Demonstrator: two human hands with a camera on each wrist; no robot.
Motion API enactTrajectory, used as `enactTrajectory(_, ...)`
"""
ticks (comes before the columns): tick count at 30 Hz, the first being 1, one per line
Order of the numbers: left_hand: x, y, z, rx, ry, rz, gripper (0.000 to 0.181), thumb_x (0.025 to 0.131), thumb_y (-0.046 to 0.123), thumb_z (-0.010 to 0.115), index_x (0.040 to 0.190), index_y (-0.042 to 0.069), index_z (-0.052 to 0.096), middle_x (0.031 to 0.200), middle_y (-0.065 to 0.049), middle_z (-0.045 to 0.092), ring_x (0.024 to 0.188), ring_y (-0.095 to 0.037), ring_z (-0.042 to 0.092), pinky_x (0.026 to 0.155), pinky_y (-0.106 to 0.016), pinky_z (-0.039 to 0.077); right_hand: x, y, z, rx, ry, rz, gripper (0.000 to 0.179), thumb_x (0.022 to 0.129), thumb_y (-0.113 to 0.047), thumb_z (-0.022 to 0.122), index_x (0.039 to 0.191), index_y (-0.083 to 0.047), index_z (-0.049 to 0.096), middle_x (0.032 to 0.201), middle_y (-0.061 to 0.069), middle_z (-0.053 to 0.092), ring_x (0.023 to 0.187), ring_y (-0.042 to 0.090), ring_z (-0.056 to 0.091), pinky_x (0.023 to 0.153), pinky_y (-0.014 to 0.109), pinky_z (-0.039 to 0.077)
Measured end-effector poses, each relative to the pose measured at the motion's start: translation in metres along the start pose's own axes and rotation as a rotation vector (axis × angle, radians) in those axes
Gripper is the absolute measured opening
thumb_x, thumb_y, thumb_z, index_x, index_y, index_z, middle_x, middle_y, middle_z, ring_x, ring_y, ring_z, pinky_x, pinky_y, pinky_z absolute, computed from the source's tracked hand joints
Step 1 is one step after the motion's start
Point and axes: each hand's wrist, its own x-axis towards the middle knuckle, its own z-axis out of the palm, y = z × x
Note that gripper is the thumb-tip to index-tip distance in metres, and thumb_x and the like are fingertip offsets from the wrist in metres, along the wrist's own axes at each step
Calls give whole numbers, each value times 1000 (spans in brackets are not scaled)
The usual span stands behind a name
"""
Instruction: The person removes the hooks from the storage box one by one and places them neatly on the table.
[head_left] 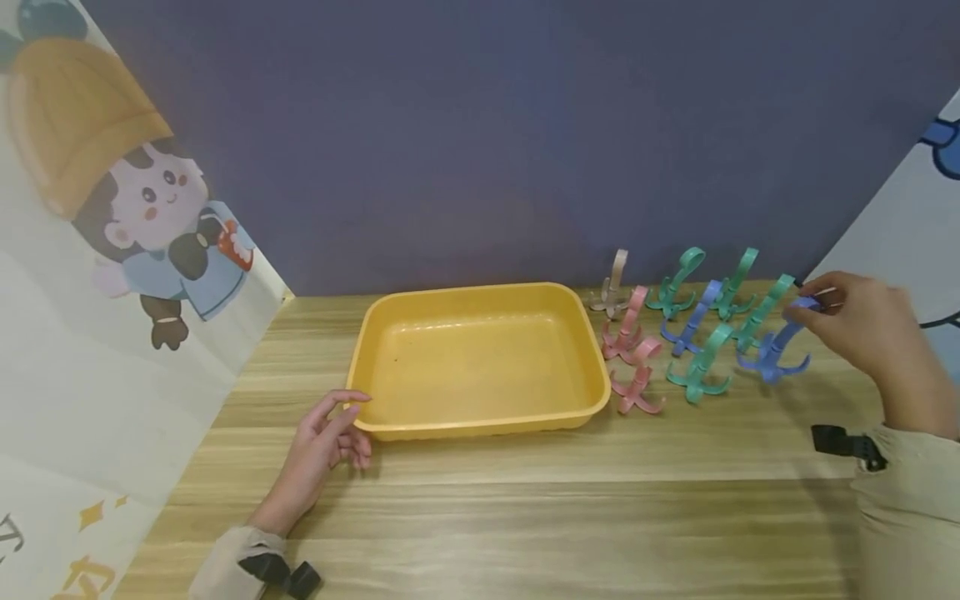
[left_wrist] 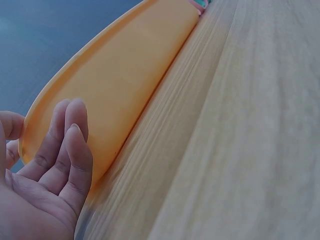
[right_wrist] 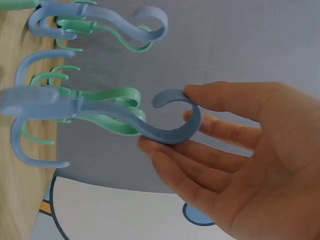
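My left hand holds the front-left rim of a shallow yellow tray. In the left wrist view, its thumb and index finger meet at the rim while the other fingers extend along the tray's outer wall. At the far right, my right hand grips the curled top of a blue claw hook. The right wrist view shows thumb and fingertips around the curl of this blue hook, its prongs pointing toward the table. Whether those prongs touch the tabletop, I cannot tell.
Between the tray and my right hand stand several similar hooks: green ones, pink ones, another blue one and a beige one. Behind the wooden table rises a dark blue-grey wall. Decorated white panels flank both sides.
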Motion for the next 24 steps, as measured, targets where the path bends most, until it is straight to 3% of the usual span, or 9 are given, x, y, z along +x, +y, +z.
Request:
enactTrajectory(3, 1, 0, 1, 5, 8, -3, 27, 108, 21, 47, 126, 1, 51, 67, -9, 68, 54, -21, 65, 48, -32, 55, 2, 7, 3, -18, -60, 7, 43, 95, -21, 66, 113, 16, 57, 100, 41, 62, 86, 57, 59, 82, 72, 40)
enactTrajectory(6, 2, 0, 3, 14, 25, -9, 29, 107, 21, 47, 126, -1, 50, 67, -9, 67, 53, -22, 65, 48, -32, 54, 4, 14, 5, -19, -114, 26, 46, 96, -25, 64, 113, 17, 57, 103, 42, 61, 86, 57, 58, 81, 71, 41)
enactTrajectory(11, 2, 0, 5, 14, 31, -13, 32, 107, 22, 47, 127, -3, 49, 67, -9, 67, 53, -22, 64, 47, -32, 54, 4, 22, 4, -24, -131, 52, 47, 96, -28, 65, 112, 16, 57, 104, 43, 60, 83, 58, 58, 63, 62, 49)
enactTrajectory(17, 4, -2, 4, 8, 26, -12, 31, 107, 23, 47, 127, -2, 49, 67, -9, 67, 53, -21, 64, 47, -32, 54, 4, 23, 1, -40, -163, 50, 43, 97, -23, 61, 113, 16, 56, 103, 44, 60, 83, 59, 58, 72, 69, 44)
enactTrajectory(24, 4, -4, 4, 9, 26, -15, 32, 107, 24, 48, 127, -1, 50, 67, -9, 67, 53, -21, 64, 48, -31, 54, 5, 22, 3, -67, -236, 76, 50, 100, -27, 57, 120, 18, 51, 114, 46, 54, 93, 62, 53, 81, 74, 39)
